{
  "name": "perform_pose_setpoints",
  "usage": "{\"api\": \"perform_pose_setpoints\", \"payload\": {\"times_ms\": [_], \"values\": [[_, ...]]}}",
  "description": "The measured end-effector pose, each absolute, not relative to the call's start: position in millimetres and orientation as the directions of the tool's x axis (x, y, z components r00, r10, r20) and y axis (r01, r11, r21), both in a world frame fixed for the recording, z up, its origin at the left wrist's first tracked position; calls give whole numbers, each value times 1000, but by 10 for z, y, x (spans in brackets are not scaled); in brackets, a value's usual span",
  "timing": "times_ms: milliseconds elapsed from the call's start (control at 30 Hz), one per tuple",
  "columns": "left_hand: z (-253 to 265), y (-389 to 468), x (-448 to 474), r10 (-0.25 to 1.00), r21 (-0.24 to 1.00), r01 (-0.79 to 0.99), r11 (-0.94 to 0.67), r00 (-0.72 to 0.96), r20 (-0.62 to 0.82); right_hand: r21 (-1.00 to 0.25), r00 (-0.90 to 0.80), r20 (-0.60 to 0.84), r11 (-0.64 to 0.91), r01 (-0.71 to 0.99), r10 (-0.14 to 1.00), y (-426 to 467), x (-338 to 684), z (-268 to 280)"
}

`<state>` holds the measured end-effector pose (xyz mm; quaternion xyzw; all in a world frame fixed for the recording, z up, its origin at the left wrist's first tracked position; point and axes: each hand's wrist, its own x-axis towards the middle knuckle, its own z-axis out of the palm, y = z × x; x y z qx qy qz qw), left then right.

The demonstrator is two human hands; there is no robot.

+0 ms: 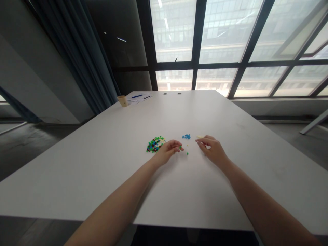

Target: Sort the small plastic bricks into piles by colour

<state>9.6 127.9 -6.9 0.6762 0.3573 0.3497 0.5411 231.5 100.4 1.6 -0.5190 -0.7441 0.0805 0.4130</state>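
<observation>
My left hand (171, 149) is just right of a mixed pile of small coloured pieces (154, 145), green, blue, dark red and pale yellow. Its fingers are closed on a small green piece (180, 147). A loose green piece (187, 153) and a tiny pale yellow one lie between my hands. Beyond them sits a small group of blue pieces (187, 136). My right hand (210, 147) rests by some pale yellow pieces (200, 137), thumb and forefinger close together; whatever they pinch is too small to make out. Something red shows under that hand.
The white table (179, 116) stretches away toward the windows. At its far left stand a paper cup (123, 101) and sheets of paper (133, 100) with a blue pen (137, 96). Two dark round discs (179, 93) sit at the far edge.
</observation>
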Motion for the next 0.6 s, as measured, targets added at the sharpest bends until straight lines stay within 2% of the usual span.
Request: {"api": "perform_pose_setpoints", "payload": {"times_ms": [200,433,600], "values": [[-20,1211,115,823,995,9,-104,562,81,-483,-286,602,626,612,745,827,2031,59],[-40,1183,131,767,998,-33,-53,639,62,-466,-330,608,661,589,722,848,1978,-35],[-48,1194,113,764,987,47,-152,640,87,-452,-344,596,657,603,726,858,1986,-27]]}}
